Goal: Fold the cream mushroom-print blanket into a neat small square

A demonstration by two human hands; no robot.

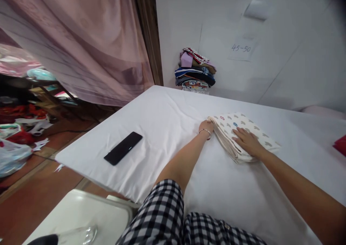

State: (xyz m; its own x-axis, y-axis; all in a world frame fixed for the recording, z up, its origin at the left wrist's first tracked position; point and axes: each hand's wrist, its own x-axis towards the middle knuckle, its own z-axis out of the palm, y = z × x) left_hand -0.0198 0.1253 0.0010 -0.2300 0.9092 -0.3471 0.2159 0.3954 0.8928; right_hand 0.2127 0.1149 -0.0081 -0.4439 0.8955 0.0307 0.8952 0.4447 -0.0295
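Note:
A folded cream cloth [254, 131] printed with small grey shapes, one red mark and one blue mark lies on the white-covered table [167, 119]. Its layers show along the near left edge. My left hand [206, 128], with a bracelet at the wrist, is closed on the cloth's far left corner; the fingertips are partly hidden. On top of the cloth, near its middle, my right hand [248, 142] lies flat with the fingers spread.
A black phone [123, 148] lies on the table's left part. Folded clothes [195, 72] are stacked by the wall. A pink curtain [102, 39] hangs at the left. Below, a white stool [89, 212] holds a clear bottle [78, 235]. Something red [341, 146] sits far right.

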